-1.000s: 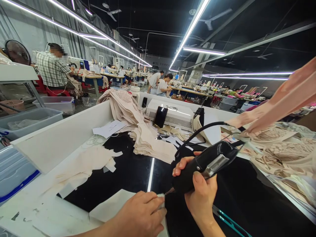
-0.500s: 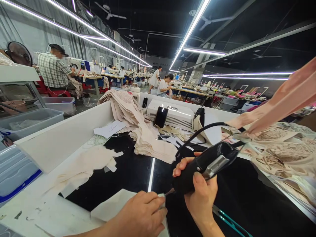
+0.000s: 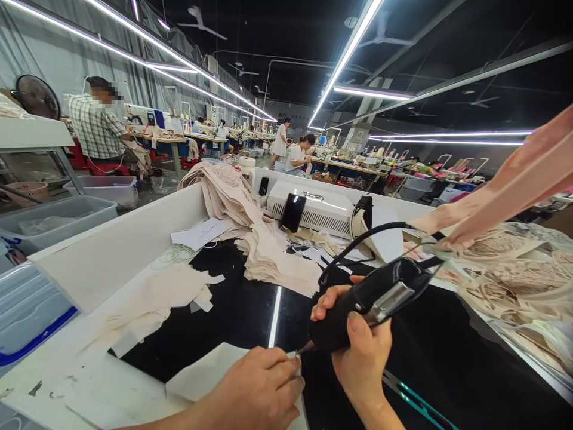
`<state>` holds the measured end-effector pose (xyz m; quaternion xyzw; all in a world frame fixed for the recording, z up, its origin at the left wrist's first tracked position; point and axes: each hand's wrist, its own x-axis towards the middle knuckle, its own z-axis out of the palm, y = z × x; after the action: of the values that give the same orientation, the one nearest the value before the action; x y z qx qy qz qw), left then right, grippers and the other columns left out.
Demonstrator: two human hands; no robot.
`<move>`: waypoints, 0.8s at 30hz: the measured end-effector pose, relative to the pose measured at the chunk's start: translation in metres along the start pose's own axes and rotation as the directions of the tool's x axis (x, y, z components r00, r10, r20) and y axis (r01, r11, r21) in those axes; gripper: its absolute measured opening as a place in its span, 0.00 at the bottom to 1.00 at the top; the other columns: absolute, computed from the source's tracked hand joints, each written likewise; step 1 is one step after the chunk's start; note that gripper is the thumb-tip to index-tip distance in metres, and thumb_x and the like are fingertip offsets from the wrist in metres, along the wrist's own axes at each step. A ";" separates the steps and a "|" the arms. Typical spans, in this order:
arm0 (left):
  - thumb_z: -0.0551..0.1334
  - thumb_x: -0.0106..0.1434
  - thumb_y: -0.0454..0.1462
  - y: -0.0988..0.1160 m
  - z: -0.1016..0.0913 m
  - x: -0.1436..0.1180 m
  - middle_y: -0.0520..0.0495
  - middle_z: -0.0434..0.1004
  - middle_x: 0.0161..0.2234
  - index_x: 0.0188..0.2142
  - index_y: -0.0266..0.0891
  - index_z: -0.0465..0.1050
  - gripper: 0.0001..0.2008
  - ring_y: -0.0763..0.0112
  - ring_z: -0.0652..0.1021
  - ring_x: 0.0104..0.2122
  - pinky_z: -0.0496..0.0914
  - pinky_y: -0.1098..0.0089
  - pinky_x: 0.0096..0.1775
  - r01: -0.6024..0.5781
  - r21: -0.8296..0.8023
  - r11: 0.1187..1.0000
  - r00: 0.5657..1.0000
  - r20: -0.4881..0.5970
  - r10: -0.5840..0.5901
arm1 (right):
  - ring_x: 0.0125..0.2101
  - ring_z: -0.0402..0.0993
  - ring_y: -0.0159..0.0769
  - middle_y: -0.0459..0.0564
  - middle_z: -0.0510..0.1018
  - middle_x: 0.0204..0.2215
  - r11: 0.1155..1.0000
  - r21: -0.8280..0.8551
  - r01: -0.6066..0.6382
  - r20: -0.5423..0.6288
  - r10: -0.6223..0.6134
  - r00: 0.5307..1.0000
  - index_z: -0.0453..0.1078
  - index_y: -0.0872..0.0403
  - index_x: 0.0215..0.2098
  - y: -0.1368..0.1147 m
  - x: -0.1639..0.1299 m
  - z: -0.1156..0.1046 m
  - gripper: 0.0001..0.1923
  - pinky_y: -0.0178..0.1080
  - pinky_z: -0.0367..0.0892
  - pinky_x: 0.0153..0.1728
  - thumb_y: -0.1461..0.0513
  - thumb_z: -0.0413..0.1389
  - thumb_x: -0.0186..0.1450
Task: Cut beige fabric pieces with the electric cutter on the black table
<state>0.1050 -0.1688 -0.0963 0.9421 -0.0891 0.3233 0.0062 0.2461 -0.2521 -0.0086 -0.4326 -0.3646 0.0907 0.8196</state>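
Note:
My right hand (image 3: 362, 358) is wrapped around a black corded hand tool (image 3: 349, 313) with a silver lever on its side. Its thin brownish metal tip (image 3: 305, 347) points left, at the edge of a white sheet (image 3: 201, 371). With fingers curled together, my left hand (image 3: 257, 388) grips and presses that sheet near the tip; its fingertips are partly hidden. Whether the sheet is paper or cloth, or has layers under it, I cannot tell. A pink fabric strip (image 3: 505, 197) runs from the tool's rear end to the upper right.
Stacked beige fabric pieces (image 3: 277, 257) lie ahead on the black tabletop (image 3: 219, 310). More cloth (image 3: 514, 269) is heaped at right. A teal tool (image 3: 416, 401) lies beside my right wrist. A phone (image 3: 292, 212) leans on a white vented box (image 3: 322, 206). Several people sew beyond the white side boards (image 3: 129, 251).
The tool and my right hand have shifted very slightly left, the tip closer along the sheet's edge. My left hand stays nearly still on the sheet.

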 end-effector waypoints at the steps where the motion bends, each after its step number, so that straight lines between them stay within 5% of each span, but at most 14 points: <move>1: 0.64 0.73 0.40 0.000 0.000 0.000 0.48 0.82 0.47 0.44 0.37 0.75 0.08 0.67 0.80 0.43 0.73 0.68 0.43 0.001 0.001 1.000 1.000 0.008 -0.001 | 0.26 0.74 0.32 0.41 0.76 0.30 1.000 -0.009 -0.008 -0.001 0.008 1.000 0.66 0.44 0.53 0.001 0.000 -0.001 0.18 0.39 0.73 0.29 0.54 0.63 0.68; 19: 0.67 0.70 0.41 -0.001 0.004 -0.002 0.50 0.82 0.46 0.43 0.36 0.74 0.10 0.70 0.79 0.40 0.72 0.69 0.43 -0.032 0.039 0.999 0.999 0.029 0.031 | 0.26 0.74 0.33 0.41 0.76 0.31 0.999 -0.020 -0.031 0.019 0.031 0.999 0.65 0.44 0.52 0.004 -0.005 0.008 0.15 0.40 0.74 0.29 0.55 0.61 0.69; 24: 0.67 0.70 0.41 -0.003 0.005 -0.002 0.51 0.81 0.45 0.40 0.38 0.73 0.09 0.71 0.79 0.40 0.70 0.69 0.35 -0.003 0.006 1.000 1.000 -0.028 0.003 | 0.27 0.76 0.33 0.42 0.77 0.31 0.998 -0.032 -0.045 0.022 0.045 0.999 0.67 0.44 0.49 0.001 -0.004 0.007 0.14 0.39 0.76 0.31 0.55 0.62 0.68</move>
<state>0.1065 -0.1658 -0.1013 0.9373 -0.0895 0.3367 0.0043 0.2385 -0.2489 -0.0087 -0.4525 -0.3655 0.1083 0.8062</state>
